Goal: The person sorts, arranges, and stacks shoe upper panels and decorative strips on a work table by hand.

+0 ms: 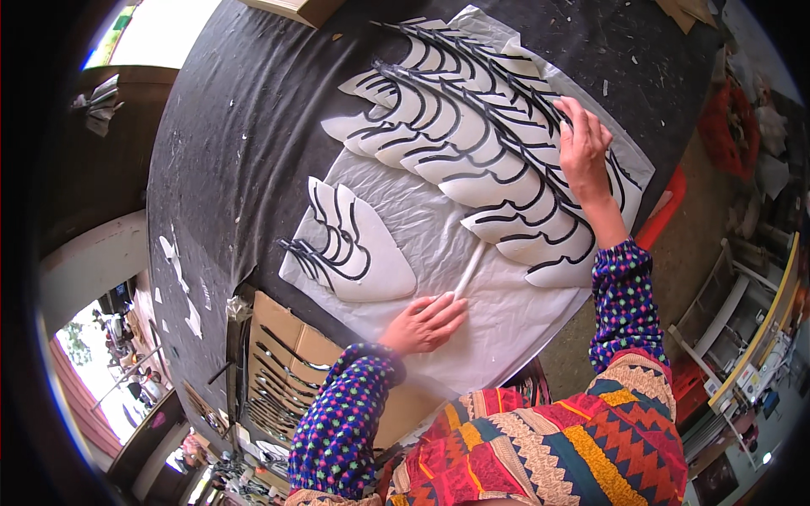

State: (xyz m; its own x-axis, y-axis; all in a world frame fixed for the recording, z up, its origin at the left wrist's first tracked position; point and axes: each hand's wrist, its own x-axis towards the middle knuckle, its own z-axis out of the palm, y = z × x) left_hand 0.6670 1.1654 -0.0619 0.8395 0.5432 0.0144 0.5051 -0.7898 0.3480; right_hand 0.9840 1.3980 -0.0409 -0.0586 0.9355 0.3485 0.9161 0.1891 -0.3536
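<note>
My left hand (426,324) lies palm down on a translucent white sheet (396,198), fingers extended. Its fingertips touch the lower end of a slim white stick (471,268); I cannot make out any grip on it. Further up and right, my right hand (584,152) rests with loosely bent, parted fingers over overlapping white pieces with black curved edges (481,181). These lie in long slanting rows, and my right palm hides part of them. Left of the stick sits a smaller fan of similar white pieces (371,253), apart from both hands.
A dark cloth (228,160) with scraps covers the table. Below its left edge, a cardboard box (287,337) contains several dark, glossy curved pieces. Another box (295,8) stands at the far edge. Red objects (662,207) and a yellow-edged frame (755,325) are beyond the table's right side.
</note>
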